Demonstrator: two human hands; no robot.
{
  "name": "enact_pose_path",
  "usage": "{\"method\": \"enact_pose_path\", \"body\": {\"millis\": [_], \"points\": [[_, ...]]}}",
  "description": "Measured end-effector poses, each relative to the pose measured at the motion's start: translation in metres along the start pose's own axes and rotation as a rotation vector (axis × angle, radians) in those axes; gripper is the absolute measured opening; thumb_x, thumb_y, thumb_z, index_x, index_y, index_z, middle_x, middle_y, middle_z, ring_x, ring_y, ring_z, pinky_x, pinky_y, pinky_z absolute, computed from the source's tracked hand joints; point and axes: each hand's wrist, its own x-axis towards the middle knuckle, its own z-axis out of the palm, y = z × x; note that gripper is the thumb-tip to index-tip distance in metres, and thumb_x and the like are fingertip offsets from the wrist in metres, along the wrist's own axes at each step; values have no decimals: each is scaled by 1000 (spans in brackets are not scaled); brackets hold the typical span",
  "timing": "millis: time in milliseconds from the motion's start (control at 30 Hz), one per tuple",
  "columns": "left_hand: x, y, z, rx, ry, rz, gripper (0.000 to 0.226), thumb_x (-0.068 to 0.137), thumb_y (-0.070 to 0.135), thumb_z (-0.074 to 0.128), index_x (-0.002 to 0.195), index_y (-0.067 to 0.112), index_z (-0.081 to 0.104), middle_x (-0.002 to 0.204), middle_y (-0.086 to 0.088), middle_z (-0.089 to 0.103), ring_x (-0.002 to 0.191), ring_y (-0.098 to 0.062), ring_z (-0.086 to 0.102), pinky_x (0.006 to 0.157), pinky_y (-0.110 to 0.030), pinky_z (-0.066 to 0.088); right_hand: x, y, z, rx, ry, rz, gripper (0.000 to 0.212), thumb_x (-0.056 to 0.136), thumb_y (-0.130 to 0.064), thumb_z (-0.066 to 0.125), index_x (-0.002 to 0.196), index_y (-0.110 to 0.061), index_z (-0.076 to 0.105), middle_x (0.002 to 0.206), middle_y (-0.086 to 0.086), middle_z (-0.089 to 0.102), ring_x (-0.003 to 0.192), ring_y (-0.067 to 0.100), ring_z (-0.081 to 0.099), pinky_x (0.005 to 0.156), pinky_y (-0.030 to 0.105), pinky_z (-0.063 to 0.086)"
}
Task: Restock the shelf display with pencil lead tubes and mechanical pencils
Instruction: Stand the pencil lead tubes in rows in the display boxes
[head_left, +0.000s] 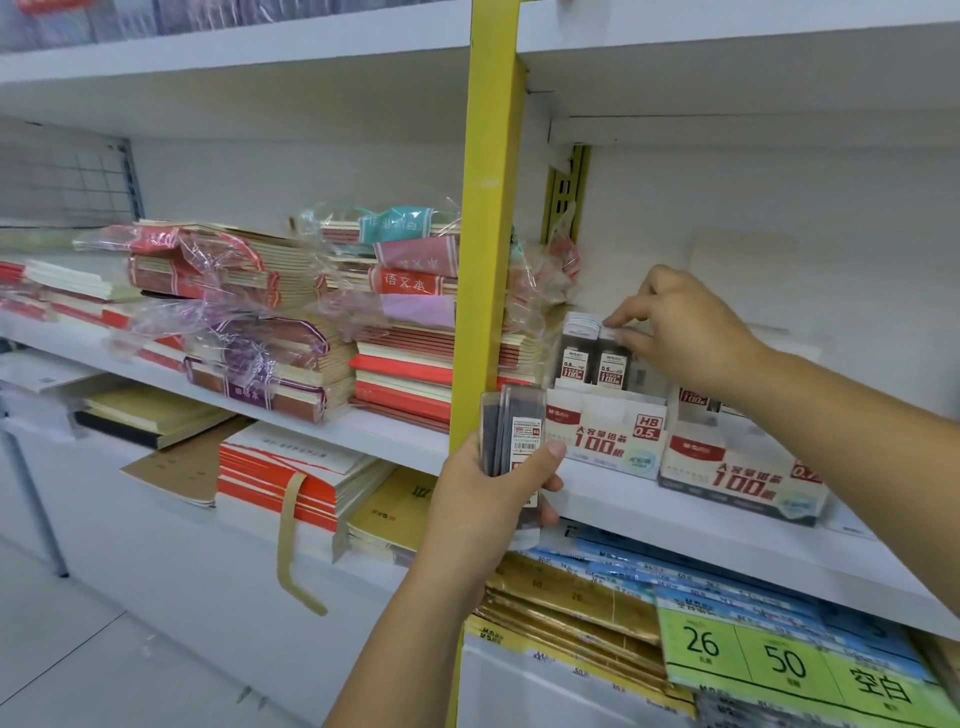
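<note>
Tubes of pencil lead (501, 436), flat and dark with white barcode labels, sit as a small bundle in the left hand (483, 504). Its fingers curl behind them and the thumb presses across the front label.

Just right of that grip and a little above it, a white cardboard display box (608, 434) printed in red with "100" and "HB 0.5" stands close beside the bundle's upper end. Two more dark tubes with white caps stand upright in the box. The right hand (680, 338) reaches in from the right, with forefinger and thumb pinching the cap of the right-hand standing tube (612, 364).

Under the right forearm stands a second white box with red print (737, 478). Both boxes rest on a white shelf board (623, 499).

Directly behind the left hand's bundle rises a yellow upright post (488, 234). Left of the post lie stacks of red, cream and purple notebooks in loose clear wrap (270, 332).

Below the left grip are gold and blue flat packets (571, 592). Right of those are green price tags reading 26 and 50 (748, 654).
</note>
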Motion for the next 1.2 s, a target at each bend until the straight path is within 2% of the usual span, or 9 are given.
{"method": "enact_pose_path", "body": {"millis": [100,167,300,467,667,900,1033,1100,1200], "points": [[-3,1,1,8,-15,-9,8,83,43,75,82,47,68,76,2,75,56,-10,68,56,-20,55,-18,-6,-5,10,137,-19,30,94,-28,58,123,-22,65,99,-5,43,103,17,43,83,29,36],[-5,3,2,-13,-37,-12,8,83,41,77,86,41,70,76,1,75,57,-11,67,57,-20,55,-39,-18,-12,225,176,7,24,95,-31,54,115,-28,67,93,-14,52,92,4,50,77,20,35],[-10,6,6,-14,-126,-9,21,82,35,80,99,28,70,75,1,72,60,-12,67,60,-22,56,-81,-46,-22,761,-194,39,20,84,-51,61,102,-46,65,87,-26,69,82,-13,62,61,6,44],[-17,8,13,28,-211,-3,21,87,29,77,105,28,68,78,5,73,66,-8,68,60,-23,55,-98,-52,-12,1052,-216,150,27,80,-21,76,104,-28,68,76,-4,73,61,-1,65,53,12,49],[-20,8,9,7,-247,-78,20,98,29,61,118,30,62,100,-3,78,60,-7,61,51,-20,45,-111,-33,-7,1288,-111,295,33,86,-4,67,114,-22,66,87,8,75,78,22,73,63,22,57],[-22,7,9,-172,-61,-73,62,56,51,83,106,18,69,71,-7,71,49,-10,57,38,-16,39,-127,-20,-10,1174,-37,312,23,77,-6,76,95,-20,69,87,0,74,79,15,71,70,27,58],[-21,9,10,-217,-7,-59,69,56,47,84,113,14,64,91,-13,76,46,-6,57,36,-14,37,-134,-19,-16,1034,-354,207,27,81,-13,73,101,-26,60,93,-9,72,78,6,68,70,21,54],[-22,11,11,-197,-23,-51,67,57,46,84,113,15,64,95,-13,76,47,-6,58,37,-14,38,-134,-22,-19,863,-329,106,22,82,-29,72,98,-40,63,99,-27,66,88,-5,63,72,12,51],[-21,10,14,-172,-37,-53,60,58,49,84,109,21,67,81,-6,70,49,-9,49,39,-15,38,-131,-33,-20,784,-232,40,21,82,-36,72,100,-45,66,94,-30,64,86,-5,61,70,10,48]]}}
